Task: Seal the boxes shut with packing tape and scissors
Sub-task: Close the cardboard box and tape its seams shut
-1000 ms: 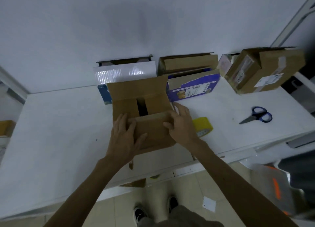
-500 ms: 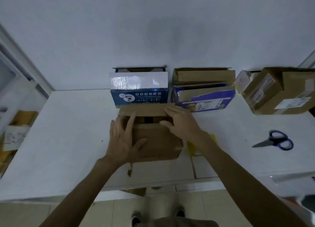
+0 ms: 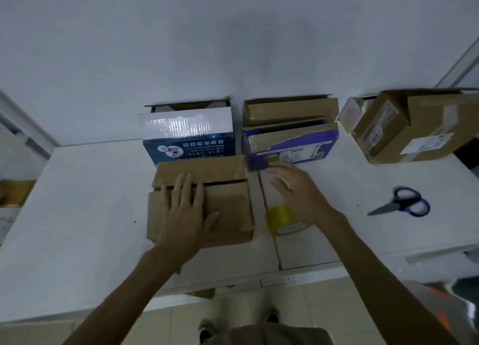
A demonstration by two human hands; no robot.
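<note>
A small brown cardboard box [image 3: 228, 204] lies on the white table [image 3: 83, 215] in front of me, its top flaps folded down. My left hand [image 3: 185, 212] presses flat on the flaps with straight fingers. My right hand [image 3: 298, 189] hovers open to the right of the box, just above a yellow roll of packing tape [image 3: 285, 220] that sits on the table. Blue-handled scissors [image 3: 404, 203] lie further right, apart from both hands.
Against the wall stand a blue and white box [image 3: 186, 134], a purple box with brown flaps [image 3: 290, 139] and a larger brown box with labels [image 3: 414, 126]. The table's front edge runs just below my forearms.
The far flap has been folded fully down onto the box. My right hand has left the box top and moved right, over the tape roll. My left hand stays pressing on the flaps.
</note>
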